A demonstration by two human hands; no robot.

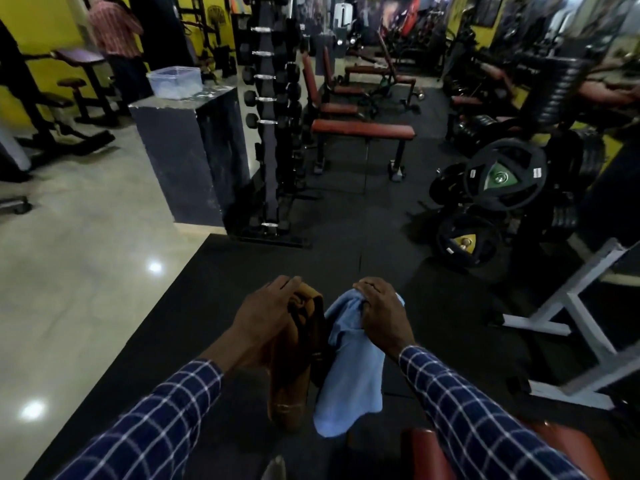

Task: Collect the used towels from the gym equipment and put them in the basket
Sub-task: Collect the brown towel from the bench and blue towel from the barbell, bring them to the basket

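Observation:
My left hand [266,313] grips the top of a brown towel [294,372], which hangs down in front of me. Beside it, my right hand [381,313] holds a light blue towel [349,368] that also hangs straight down. Both hands are side by side over the black rubber floor mat. A clear plastic basket [176,81] stands on a dark counter [194,150] ahead to the left, well apart from my hands.
A dumbbell rack [273,126] stands beside the counter. Red-padded benches [363,131] line the middle aisle. Weight plates [502,174] pile at the right, with a white bench frame [571,317] nearer. A person in a striped shirt [112,26] stands far left. A red pad [426,452] lies below my right arm.

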